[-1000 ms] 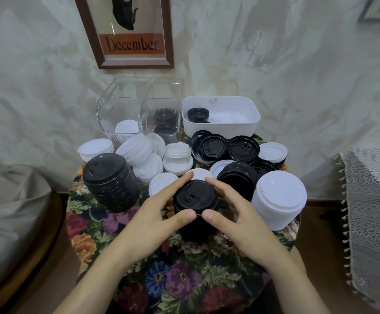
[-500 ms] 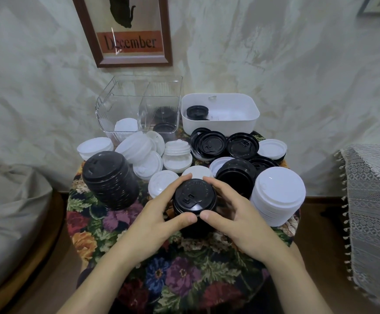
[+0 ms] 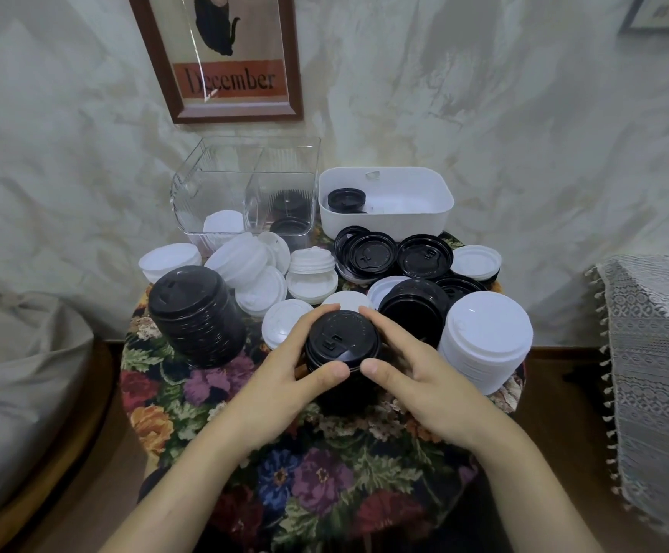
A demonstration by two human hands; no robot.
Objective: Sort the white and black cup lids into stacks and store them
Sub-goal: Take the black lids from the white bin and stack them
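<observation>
Two hands (image 3: 277,393) (image 3: 432,389), two bins (image 3: 213,193) (image 3: 404,219).

At rear, mottled grey-white plaster wall (image 3: 524,113) hung with a brown-framed print (image 3: 229,73) of a black cat above the word "December"; corner of a second frame (image 3: 663,14) at upper right. At centre, round table under a dark floral cloth (image 3: 324,492), set on a brown wooden floor (image 3: 556,413) edged by a dark baseboard (image 3: 560,350). At left, slumped grey cushion (image 3: 13,373); at right, white lace cloth (image 3: 651,353) with a tasselled fringe, all in soft, even light.
</observation>
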